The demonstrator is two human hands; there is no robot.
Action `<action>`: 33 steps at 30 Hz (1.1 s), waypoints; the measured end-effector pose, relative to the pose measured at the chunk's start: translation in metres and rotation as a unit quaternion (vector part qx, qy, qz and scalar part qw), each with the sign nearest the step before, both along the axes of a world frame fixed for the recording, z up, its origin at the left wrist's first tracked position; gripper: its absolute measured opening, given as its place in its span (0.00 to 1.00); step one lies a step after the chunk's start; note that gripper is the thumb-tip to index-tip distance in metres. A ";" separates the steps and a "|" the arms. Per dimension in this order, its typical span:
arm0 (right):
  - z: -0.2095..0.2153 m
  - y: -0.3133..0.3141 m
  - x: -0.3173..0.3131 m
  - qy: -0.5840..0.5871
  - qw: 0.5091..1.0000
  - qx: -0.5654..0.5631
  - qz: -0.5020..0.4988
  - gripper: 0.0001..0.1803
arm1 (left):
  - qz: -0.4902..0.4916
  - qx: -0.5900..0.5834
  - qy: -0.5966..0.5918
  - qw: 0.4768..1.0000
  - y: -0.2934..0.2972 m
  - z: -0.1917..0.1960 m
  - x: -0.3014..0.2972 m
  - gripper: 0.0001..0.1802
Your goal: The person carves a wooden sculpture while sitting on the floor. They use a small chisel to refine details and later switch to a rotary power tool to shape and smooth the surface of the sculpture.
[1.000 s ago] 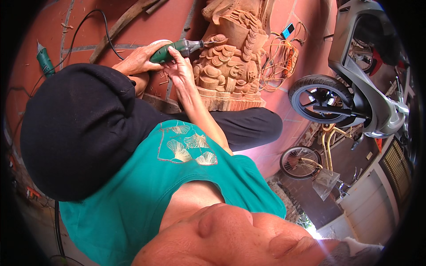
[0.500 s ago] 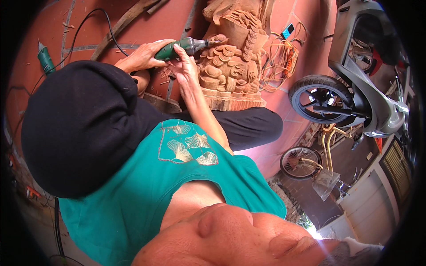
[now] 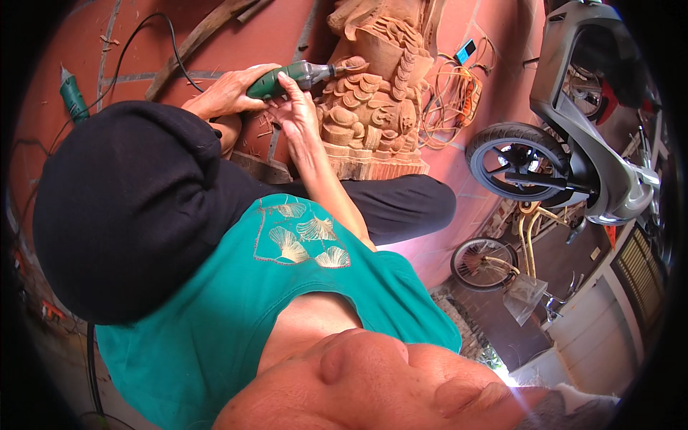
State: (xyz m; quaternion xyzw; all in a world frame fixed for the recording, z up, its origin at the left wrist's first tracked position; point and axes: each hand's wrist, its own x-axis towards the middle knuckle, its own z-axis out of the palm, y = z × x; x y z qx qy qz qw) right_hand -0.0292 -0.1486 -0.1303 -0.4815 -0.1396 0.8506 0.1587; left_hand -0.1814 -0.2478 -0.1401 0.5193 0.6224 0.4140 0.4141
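Left hand (image 3: 231,92) is closed around the rear of a green rotary tool (image 3: 287,76), whose tip touches the carved wooden sculpture (image 3: 373,107) standing on the red tiled floor (image 3: 272,32). Right hand (image 3: 297,113) lies with fingers extended, its fingertips on the tool's body and its palm just beside the carving's base. Orange cable (image 3: 448,97) is heaped right of the sculpture. Further right stands a grey scooter (image 3: 573,143), and a second green tool (image 3: 72,93) lies well apart at the left.
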 end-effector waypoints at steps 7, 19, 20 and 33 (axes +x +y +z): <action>0.002 0.013 0.000 -0.015 1.000 -0.001 -0.018 0.26 | -0.002 0.015 0.044 0.999 0.015 -0.001 -0.002 0.41; 0.000 0.014 0.003 -0.005 1.000 -0.003 -0.007 0.24 | -0.011 -0.003 0.066 0.998 0.016 0.006 -0.003 0.40; 0.000 0.012 0.003 -0.007 1.000 -0.001 -0.010 0.23 | -0.013 -0.003 0.067 0.998 0.015 0.005 -0.003 0.40; -0.002 -0.006 -0.001 0.011 1.000 0.002 -0.002 0.20 | -0.008 -0.015 0.026 1.000 -0.001 0.006 -0.006 0.40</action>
